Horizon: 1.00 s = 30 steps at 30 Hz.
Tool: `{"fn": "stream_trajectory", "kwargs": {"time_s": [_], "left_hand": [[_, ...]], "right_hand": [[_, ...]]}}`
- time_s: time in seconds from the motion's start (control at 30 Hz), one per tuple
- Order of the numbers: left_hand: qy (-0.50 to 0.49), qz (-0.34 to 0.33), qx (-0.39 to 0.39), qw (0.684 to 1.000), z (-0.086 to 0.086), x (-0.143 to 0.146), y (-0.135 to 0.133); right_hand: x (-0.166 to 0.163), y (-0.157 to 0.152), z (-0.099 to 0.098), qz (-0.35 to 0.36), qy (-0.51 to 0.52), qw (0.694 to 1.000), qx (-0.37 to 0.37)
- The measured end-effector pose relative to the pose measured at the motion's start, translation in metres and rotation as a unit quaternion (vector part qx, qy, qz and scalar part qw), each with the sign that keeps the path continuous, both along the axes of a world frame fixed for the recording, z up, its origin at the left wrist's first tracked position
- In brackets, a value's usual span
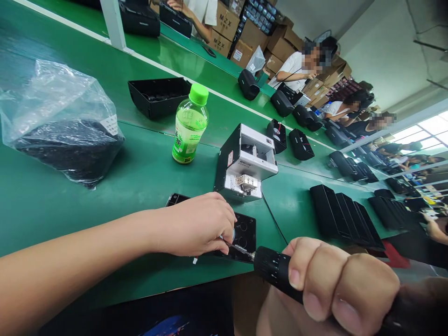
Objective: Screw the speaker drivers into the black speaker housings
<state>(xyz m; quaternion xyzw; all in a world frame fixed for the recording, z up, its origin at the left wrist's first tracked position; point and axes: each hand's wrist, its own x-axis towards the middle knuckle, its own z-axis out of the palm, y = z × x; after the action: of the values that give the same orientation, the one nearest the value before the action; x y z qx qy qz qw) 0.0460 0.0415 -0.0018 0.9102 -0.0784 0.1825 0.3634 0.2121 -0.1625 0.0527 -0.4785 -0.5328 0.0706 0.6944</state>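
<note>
One screwdriver (275,270) is clenched in my right hand (336,284); my left hand (203,224) pinches its bit (241,249) above the black panel (250,227), likely for steadiness.

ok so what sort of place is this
Probably a factory assembly workshop: black casings line the long green benches, cardboard boxes are stacked behind, and the right hand grips a black driver.

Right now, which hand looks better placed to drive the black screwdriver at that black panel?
Probably the right hand: it holds the black screwdriver by its body, with the shaft pointing over the black panel. The left hand is by the tip, perhaps better for guiding.
</note>
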Motion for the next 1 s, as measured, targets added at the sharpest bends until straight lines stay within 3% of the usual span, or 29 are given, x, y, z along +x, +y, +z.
{"fn": "stream_trajectory", "kwargs": {"time_s": [0.2,0.33,0.43,0.6,0.8,1.0], "left_hand": [[0.05,-0.001,0.006,0.999,0.002,0.002,-0.003],[0.106,0.021,0.022,0.994,0.012,-0.004,0.003],[0.182,0.047,0.035,0.982,0.024,-0.013,0.017],[0.263,0.033,0.077,0.961,0.034,-0.018,0.029],[0.278,0.039,0.112,0.953,0.031,-0.013,0.023],[0.278,0.043,0.116,0.952,0.032,-0.013,0.025]], "right_hand": [[-0.002,0.012,0.025,0.027,-0.032,0.989,-0.143],[-0.008,0.02,0.022,0.055,-0.037,0.987,-0.144],[-0.018,0.02,0.005,0.092,-0.045,0.986,-0.133],[-0.033,0.018,-0.019,0.133,-0.025,0.988,-0.077],[-0.039,0.033,-0.004,0.133,-0.066,0.976,-0.161],[-0.043,0.047,0.01,0.143,-0.064,0.974,-0.165]]}}
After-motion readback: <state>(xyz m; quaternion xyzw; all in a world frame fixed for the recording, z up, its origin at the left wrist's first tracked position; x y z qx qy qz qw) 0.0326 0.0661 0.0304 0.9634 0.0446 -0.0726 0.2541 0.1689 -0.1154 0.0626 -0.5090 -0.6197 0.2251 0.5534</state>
